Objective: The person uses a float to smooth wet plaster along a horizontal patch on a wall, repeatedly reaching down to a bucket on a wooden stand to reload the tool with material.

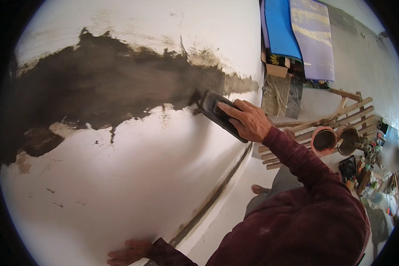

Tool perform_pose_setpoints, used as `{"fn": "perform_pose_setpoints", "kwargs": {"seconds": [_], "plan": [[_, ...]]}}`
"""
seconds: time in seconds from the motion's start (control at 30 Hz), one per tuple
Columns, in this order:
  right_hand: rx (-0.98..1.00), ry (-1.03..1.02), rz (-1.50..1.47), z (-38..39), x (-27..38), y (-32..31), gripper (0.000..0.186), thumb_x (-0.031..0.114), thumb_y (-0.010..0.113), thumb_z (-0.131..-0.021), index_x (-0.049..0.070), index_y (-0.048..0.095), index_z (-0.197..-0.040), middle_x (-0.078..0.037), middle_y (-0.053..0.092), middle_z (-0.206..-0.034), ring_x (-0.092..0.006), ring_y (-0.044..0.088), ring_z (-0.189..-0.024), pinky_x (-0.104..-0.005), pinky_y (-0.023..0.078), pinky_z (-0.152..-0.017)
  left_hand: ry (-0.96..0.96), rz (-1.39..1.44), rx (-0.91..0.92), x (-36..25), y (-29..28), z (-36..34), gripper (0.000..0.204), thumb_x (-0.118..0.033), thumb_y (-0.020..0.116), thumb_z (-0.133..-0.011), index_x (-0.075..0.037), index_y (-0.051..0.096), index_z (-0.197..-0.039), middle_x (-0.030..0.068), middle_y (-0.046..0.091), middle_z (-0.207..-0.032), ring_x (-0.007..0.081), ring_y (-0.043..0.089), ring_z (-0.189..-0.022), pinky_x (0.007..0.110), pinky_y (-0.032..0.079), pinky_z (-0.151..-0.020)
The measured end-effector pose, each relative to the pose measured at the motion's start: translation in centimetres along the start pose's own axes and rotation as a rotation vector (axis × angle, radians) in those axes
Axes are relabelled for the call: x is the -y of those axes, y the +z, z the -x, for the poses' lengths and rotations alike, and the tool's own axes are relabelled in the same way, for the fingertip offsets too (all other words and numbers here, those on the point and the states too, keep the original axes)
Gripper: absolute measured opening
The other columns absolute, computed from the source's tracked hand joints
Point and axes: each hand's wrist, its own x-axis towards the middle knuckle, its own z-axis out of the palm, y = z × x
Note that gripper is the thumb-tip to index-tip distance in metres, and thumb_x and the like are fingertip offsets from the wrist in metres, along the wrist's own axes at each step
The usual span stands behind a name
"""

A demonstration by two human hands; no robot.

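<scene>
My right hand [252, 120] grips a black rectangular plastering float [213, 106], one finger stretched along its back. The float is at the wall, by the right end of a wide band of dark wet mortar [119, 82]. This band runs ragged-edged across the white wall [133, 177]. Low on the same wall, well away from the mortar, my left hand [129, 252] rests with its fingers spread and holds nothing. Both arms wear dark red sleeves.
A slatted wooden bench [341, 116] stands at the right, with an orange-rimmed bucket [323, 141] and a darker bucket [349, 141] by it. Clutter [372, 173] lies beyond. Blue [283, 31] and purple mats [314, 44] hang over boxes near the corner.
</scene>
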Motion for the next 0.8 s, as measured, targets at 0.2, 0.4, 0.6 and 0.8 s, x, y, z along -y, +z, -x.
{"fn": "perform_pose_setpoints", "kwargs": {"seconds": [0.2, 0.4, 0.6, 0.8], "plan": [[-0.246, -0.130, -0.109, -1.1, 0.5, 2.0, 0.064, 0.008, 0.071, -0.085, 0.020, 0.052, -0.145, -0.009, 0.057, -0.097, -0.0289, 0.061, -0.087, -0.0407, 0.054, -0.071, 0.039, 0.069, -0.022, 1.2, 0.4, 0.1, 0.067, -0.051, 0.039, -0.106, -0.010, 0.032, -0.158, 0.0228, 0.025, -0.164, 0.0443, 0.022, -0.151, 0.062, 0.019, -0.119], [-0.058, -0.031, -0.065, 0.8, -0.2, 4.8, 0.058, 0.009, 0.066, -0.088, 0.020, 0.053, -0.143, -0.009, 0.059, -0.103, -0.0297, 0.062, -0.091, -0.0407, 0.055, -0.071, 0.073, 0.057, -0.056, 0.6, 1.0, 0.2, 0.067, -0.050, 0.037, -0.107, -0.006, 0.033, -0.157, 0.0230, 0.027, -0.163, 0.0441, 0.024, -0.150, 0.061, 0.020, -0.119], [-0.093, 0.196, -0.146, 2.0, -0.6, 3.6, 0.064, 0.009, 0.071, -0.084, 0.015, 0.053, -0.145, -0.012, 0.060, -0.100, -0.0312, 0.061, -0.087, -0.0417, 0.052, -0.073, 0.042, 0.061, -0.038, 0.4, 0.6, 0.2, 0.071, -0.055, 0.039, -0.105, -0.008, 0.032, -0.158, 0.0227, 0.029, -0.162, 0.0426, 0.024, -0.150, 0.061, 0.019, -0.119], [-0.309, -0.190, -0.144, -4.7, 1.9, 1.7, 0.068, 0.006, 0.071, -0.082, 0.018, 0.050, -0.146, -0.008, 0.055, -0.096, -0.0296, 0.057, -0.082, -0.0399, 0.053, -0.071, -0.058, 0.066, 0.046, 1.0, 0.5, 0.6, 0.072, -0.055, 0.039, -0.105, -0.006, 0.031, -0.158, 0.0243, 0.019, -0.165, 0.0435, 0.020, -0.152, 0.062, 0.017, -0.120]]}}
